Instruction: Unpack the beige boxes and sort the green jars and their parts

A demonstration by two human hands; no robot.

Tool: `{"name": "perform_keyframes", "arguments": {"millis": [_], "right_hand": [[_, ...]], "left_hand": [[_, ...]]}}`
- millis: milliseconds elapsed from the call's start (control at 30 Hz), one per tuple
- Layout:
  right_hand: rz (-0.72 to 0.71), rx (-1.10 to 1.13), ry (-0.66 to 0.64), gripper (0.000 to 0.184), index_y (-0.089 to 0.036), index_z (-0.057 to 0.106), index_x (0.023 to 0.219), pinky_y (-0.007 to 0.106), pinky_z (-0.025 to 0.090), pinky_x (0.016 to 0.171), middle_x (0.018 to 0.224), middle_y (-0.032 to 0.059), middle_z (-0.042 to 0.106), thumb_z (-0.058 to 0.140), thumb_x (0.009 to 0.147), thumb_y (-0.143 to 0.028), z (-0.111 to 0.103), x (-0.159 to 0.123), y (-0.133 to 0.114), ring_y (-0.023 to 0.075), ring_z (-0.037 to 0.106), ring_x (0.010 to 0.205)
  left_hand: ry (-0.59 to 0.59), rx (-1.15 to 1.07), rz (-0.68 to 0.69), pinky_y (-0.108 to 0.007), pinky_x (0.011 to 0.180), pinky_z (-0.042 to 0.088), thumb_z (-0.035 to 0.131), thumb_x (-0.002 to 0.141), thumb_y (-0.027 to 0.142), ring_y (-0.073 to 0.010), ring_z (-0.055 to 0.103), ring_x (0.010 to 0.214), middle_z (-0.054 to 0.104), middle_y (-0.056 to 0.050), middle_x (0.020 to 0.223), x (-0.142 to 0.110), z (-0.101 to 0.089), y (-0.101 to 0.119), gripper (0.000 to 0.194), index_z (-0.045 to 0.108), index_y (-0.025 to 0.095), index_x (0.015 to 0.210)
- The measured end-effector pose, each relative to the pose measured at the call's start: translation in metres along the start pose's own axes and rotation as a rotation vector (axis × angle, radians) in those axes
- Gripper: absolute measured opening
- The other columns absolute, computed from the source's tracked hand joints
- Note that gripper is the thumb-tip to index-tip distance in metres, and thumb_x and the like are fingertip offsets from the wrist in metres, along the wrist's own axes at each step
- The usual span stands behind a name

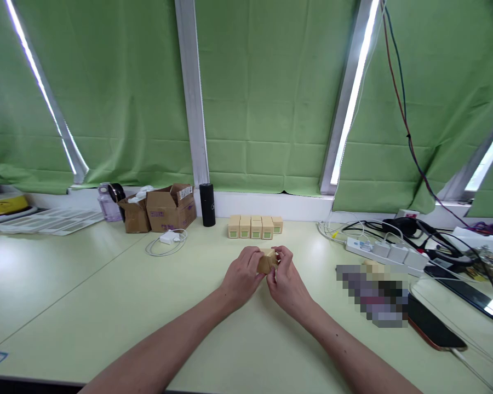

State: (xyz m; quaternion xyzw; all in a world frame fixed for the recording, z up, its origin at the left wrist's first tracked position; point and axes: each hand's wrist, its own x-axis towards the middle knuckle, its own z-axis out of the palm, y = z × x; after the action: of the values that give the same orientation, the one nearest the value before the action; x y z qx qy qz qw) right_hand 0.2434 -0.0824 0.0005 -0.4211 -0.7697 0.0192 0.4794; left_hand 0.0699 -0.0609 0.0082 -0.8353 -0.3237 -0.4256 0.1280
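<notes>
Both my hands grip one small brown cardboard box (266, 262) above the middle of the table. My left hand (241, 276) wraps its fingers round the box's left side. My right hand (285, 282) pinches the right end between thumb and fingers, where a flap seems to be; the fingers partly hide it. Just beyond my hands, several similar small boxes (256, 227) stand close together in a group, with pale green-edged labels on their near faces.
Left of the small boxes are a black cylinder (207, 204), open cardboard cartons (170, 210) and a white charger (170, 237) with its cable. On the right lie a power strip (384, 254), tangled cables, a phone (435, 323) and a blurred-out item (373, 295). Green blinds (267, 98) hang behind.
</notes>
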Motion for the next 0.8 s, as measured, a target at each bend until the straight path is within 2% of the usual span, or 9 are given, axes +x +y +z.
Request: {"name": "perform_keyframes", "arguments": {"millis": [267, 433, 567, 633, 733, 800], "right_hand": [[0.014, 0.027, 0.012, 0.048, -0.016, 0.025, 0.137, 0.037, 0.056, 0.065, 0.108, 0.0133, 0.059, 0.04, 0.092, -0.011, -0.004, 0.003, -0.002, 0.0214, 0.064, 0.08], [0.064, 0.111, 0.046, 0.041, -0.022, 0.023, 0.137, 0.036, 0.058, 0.069, 0.131, 0.0191, 0.056, 0.035, 0.098, -0.014, -0.012, 0.006, 0.001, 0.0202, 0.069, 0.09], [0.066, 0.113, 0.084, 0.034, -0.024, 0.024, 0.139, 0.038, 0.06, 0.071, 0.136, 0.0184, 0.056, 0.032, 0.106, -0.025, -0.014, 0.007, -0.002, 0.0211, 0.069, 0.096], [0.029, 0.056, 0.114, 0.038, -0.024, 0.026, 0.141, 0.043, 0.061, 0.077, 0.14, 0.0191, 0.052, 0.037, 0.105, -0.027, -0.016, 0.007, -0.006, 0.0246, 0.067, 0.107], [-0.089, -0.03, 0.179, 0.04, -0.023, 0.033, 0.139, 0.052, 0.058, 0.09, 0.143, 0.0206, 0.045, 0.045, 0.102, -0.023, -0.022, 0.008, -0.012, 0.0314, 0.053, 0.13], [-0.167, -0.045, 0.197, 0.04, -0.023, 0.037, 0.137, 0.055, 0.056, 0.095, 0.138, 0.0196, 0.046, 0.047, 0.099, -0.017, -0.027, 0.009, -0.016, 0.0325, 0.05, 0.131]], "left_hand": [[-0.031, -0.009, -0.026, -0.043, 0.081, 0.063, 0.067, 0.086, 0.013, -0.029, 0.064, 0.113, 0.063, -0.013, 0.119, 0.0, 0.0, -0.001, 0.039, 0.05, 0.021, 0.121], [-0.023, -0.021, -0.067, -0.043, 0.08, 0.062, 0.07, 0.084, 0.013, -0.0297, 0.064, 0.111, 0.065, -0.012, 0.115, 0.001, -0.003, -0.002, 0.04, 0.051, 0.021, 0.118], [0.021, -0.067, -0.082, -0.045, 0.085, 0.061, 0.074, 0.085, 0.018, -0.0294, 0.065, 0.11, 0.066, -0.013, 0.116, 0.002, -0.003, -0.003, 0.041, 0.052, 0.021, 0.12], [0.026, -0.099, -0.098, -0.047, 0.088, 0.06, 0.074, 0.085, 0.02, -0.0294, 0.065, 0.11, 0.066, -0.013, 0.116, 0.002, -0.003, -0.004, 0.043, 0.052, 0.021, 0.122], [0.026, -0.129, -0.126, -0.047, 0.089, 0.059, 0.073, 0.085, 0.019, -0.0293, 0.066, 0.11, 0.066, -0.012, 0.118, 0.001, -0.002, -0.005, 0.045, 0.052, 0.022, 0.125], [0.043, -0.146, -0.148, -0.047, 0.089, 0.06, 0.073, 0.085, 0.018, -0.0294, 0.065, 0.112, 0.065, -0.012, 0.121, 0.001, -0.001, -0.005, 0.051, 0.05, 0.023, 0.131]]}}
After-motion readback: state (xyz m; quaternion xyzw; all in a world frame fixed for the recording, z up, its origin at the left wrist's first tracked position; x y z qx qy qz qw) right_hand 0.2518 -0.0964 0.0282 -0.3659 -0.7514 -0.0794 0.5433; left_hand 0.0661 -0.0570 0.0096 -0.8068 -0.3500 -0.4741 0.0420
